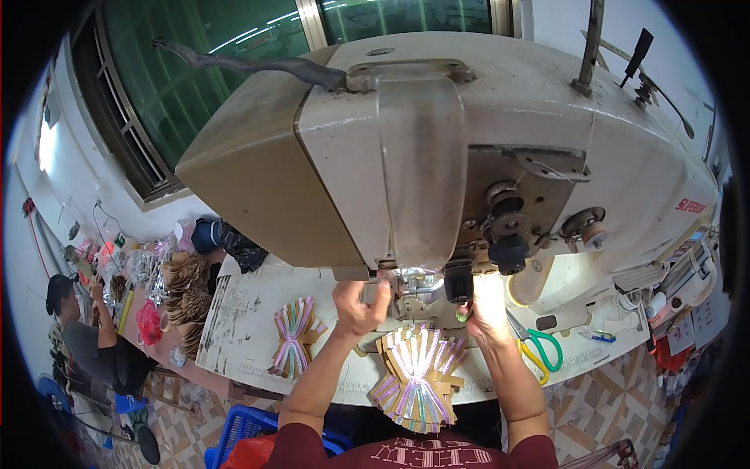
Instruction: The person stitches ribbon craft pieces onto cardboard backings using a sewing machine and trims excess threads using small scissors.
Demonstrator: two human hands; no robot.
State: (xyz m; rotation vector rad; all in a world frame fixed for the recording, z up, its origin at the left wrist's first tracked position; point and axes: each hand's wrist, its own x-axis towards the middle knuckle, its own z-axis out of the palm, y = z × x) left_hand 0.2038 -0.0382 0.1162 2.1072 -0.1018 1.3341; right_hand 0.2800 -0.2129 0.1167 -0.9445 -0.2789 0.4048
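Note:
In front of me is the large head of an industrial sewing machine (336, 180). My left hand (362, 311) is raised at the left of its needle area (418, 288), slightly blurred, thumb and fingers apart. My right hand (488, 313) is at the right of the needle area, beside a black knob (458, 281). Its fingers are closed around something small and partly green; glare hides the details. Below and between my hands lies a stack of tan strips with shiny ribbons (419, 379), pinched at the middle and fanned out. A smaller similar bundle (294, 338) lies left of my left forearm.
Scissors with green and yellow handles (544, 350) lie right of my right wrist. A small blue-green tool (598, 334) is farther right on the white table (242, 328). Below are blue baskets (238, 430). Another person (101, 336) sits at far left beside piled strips (186, 289).

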